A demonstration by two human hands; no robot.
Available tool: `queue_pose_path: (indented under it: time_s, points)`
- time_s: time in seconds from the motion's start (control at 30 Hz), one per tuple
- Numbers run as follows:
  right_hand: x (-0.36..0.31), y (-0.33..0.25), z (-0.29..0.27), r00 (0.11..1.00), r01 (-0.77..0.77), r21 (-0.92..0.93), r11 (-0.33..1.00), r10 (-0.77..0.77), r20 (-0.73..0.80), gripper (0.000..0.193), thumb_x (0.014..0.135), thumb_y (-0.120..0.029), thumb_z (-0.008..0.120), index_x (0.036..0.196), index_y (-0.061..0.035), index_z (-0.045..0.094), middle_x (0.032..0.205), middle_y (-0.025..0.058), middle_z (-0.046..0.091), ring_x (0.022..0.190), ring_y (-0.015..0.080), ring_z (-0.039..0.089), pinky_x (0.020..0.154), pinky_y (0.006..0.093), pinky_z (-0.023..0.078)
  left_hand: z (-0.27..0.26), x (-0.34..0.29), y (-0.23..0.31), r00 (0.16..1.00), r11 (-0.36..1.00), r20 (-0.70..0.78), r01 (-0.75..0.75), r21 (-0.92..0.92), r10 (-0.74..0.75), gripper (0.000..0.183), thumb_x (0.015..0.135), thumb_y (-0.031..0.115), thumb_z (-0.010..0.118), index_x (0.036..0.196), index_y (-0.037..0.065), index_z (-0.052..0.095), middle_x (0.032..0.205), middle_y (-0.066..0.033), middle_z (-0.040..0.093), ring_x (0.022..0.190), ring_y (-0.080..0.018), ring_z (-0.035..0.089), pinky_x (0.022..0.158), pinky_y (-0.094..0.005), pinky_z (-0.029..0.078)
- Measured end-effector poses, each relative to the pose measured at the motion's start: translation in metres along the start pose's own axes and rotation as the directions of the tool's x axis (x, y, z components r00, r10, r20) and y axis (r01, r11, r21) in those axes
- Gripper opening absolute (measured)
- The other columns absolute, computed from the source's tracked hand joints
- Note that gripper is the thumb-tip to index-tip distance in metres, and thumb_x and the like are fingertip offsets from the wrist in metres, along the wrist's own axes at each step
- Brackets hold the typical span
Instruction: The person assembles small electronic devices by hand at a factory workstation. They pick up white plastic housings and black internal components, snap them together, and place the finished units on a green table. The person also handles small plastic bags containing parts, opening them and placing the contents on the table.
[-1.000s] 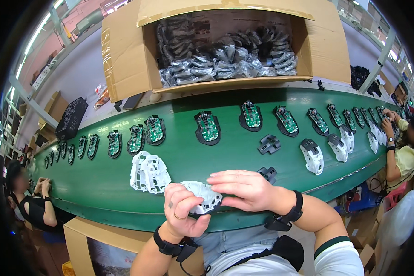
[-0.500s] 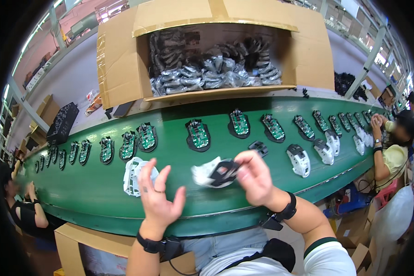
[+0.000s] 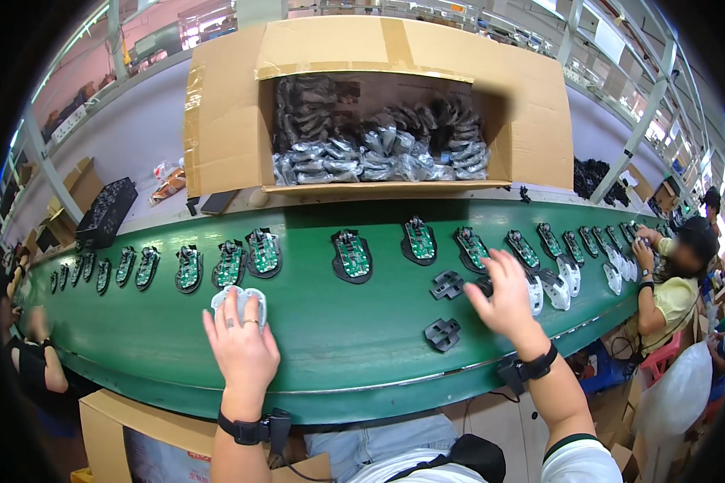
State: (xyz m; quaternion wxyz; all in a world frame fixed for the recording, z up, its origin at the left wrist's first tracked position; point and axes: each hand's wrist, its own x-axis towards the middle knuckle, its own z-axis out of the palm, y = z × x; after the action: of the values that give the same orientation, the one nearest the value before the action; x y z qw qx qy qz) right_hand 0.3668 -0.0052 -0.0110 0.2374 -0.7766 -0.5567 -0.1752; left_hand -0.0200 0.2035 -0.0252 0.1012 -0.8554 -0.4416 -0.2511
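Note:
My left hand (image 3: 243, 344) lies over a whitish mouse shell (image 3: 253, 299) on the green belt. Its fingers are spread across the shell, with the thumb off to the side. On the right, my right hand (image 3: 503, 299) is open, fingers stretched and nothing visible in them. Beneath its fingertips a dark part (image 3: 482, 284) is partly hidden. Two black plastic pieces lie left of this hand: one farther off (image 3: 446, 284), one nearer (image 3: 442, 334). White mouse shells (image 3: 554, 290) stand just to its right.
Black mouse bases with green circuit boards (image 3: 352, 256) line the far side of the green conveyor belt (image 3: 338, 338). Behind them, an open cardboard box (image 3: 383, 190) holds bagged parts (image 3: 379, 153). A co-worker (image 3: 673, 278) works at the right, another person (image 3: 36, 354) at the left.
The black-and-white item has left my right hand, which has moved right and opened. My left hand has come down over the whitish shell. A second black piece now shows on the belt.

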Motion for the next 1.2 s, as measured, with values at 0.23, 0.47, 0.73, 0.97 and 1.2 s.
queue_pose_path:
  time_s: [0.23,0.47,0.73,0.97,1.2]
  points:
    - [-0.016,-0.094,0.033,0.902,0.168,0.012,0.986,-0.158,0.402,0.084,0.09,-0.064,0.062,0.14,0.0023,0.055,0.151,0.0358,0.04,0.146,0.0587,0.026,0.118,0.0677,0.022,-0.007,-0.001,0.031,0.959,0.753,-0.208,-0.279,-0.595,0.192,0.081,0.08,0.002,0.07,0.153,-0.002,0.036,0.145,-0.0299,0.045,0.127,-0.0471,0.053,0.107,-0.0474,0.046]
    - [0.005,-0.148,0.065,0.724,0.422,0.634,0.648,-0.662,0.195,0.066,0.086,-0.044,0.075,0.134,-0.001,0.058,0.151,0.0268,0.044,0.144,0.0529,0.033,0.118,0.0605,0.031,0.0,-0.009,0.043,0.942,0.529,-0.27,-0.334,-0.78,0.197,0.078,0.074,-0.002,0.071,0.146,0.003,0.039,0.14,-0.0272,0.043,0.131,-0.0421,0.05,0.107,-0.0471,0.045]
    - [0.015,-0.13,0.031,0.703,0.323,0.666,0.672,-0.642,0.307,0.057,0.077,-0.022,0.078,0.131,-0.0082,0.063,0.143,0.0185,0.055,0.127,0.0388,0.055,0.106,0.0476,0.047,0.011,-0.008,0.02,0.98,0.438,-0.199,-0.182,-0.881,0.006,0.059,0.076,-0.008,0.068,0.126,0.006,0.04,0.133,-0.0245,0.05,0.124,-0.0346,0.055,0.102,-0.0419,0.049]
    - [0.022,-0.122,0.038,0.836,0.246,0.566,0.787,-0.468,0.287,0.037,0.074,0.002,0.061,0.11,-0.0066,0.066,0.129,0.0173,0.063,0.122,0.0381,0.058,0.103,0.0463,0.05,0.002,-0.003,0.001,0.989,0.653,-0.145,-0.099,-0.751,-0.017,0.041,0.075,0.002,0.077,0.111,0.001,0.055,0.111,-0.0187,0.059,0.097,-0.0281,0.061,0.087,-0.0365,0.052]
    - [0.027,-0.129,0.026,0.904,-0.057,0.184,0.981,-0.028,0.426,0.068,0.077,-0.049,0.083,0.124,-0.0043,0.064,0.115,0.0184,0.063,0.11,0.037,0.062,0.094,0.0456,0.054,-0.002,0.001,-0.007,0.988,0.669,0.089,0.148,-0.728,-0.122,0.043,0.084,0.012,0.078,0.121,-0.006,0.066,0.097,-0.0185,0.072,0.082,-0.0246,0.071,0.074,-0.0333,0.056]
